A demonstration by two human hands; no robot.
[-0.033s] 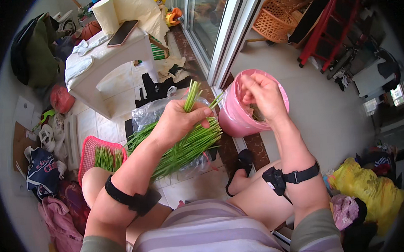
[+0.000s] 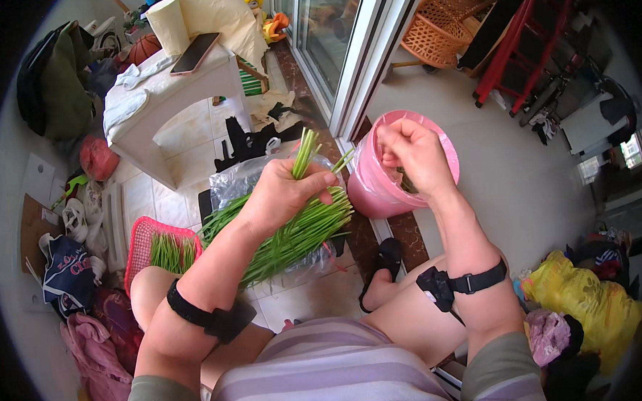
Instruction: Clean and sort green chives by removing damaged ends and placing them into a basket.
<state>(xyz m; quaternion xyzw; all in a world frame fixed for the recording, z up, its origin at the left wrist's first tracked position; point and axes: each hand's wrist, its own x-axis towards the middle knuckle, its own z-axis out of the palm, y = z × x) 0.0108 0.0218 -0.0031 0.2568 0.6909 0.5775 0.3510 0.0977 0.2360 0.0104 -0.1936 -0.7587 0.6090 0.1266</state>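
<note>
On the tiled floor [image 2: 315,301], green stalks [image 2: 308,234] lie over plastic [image 2: 231,183]; our left hand [image 2: 283,191] wraps its fingers round a bunch [image 2: 305,149], our right hand [image 2: 418,152] presses its fingers together over the pink bucket [image 2: 378,192].

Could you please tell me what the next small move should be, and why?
I would probably move the right hand to the green stalks in the left hand, because their pale ends stick up free of its grip, while the right hand is apart from them, over the pink bucket.
</note>
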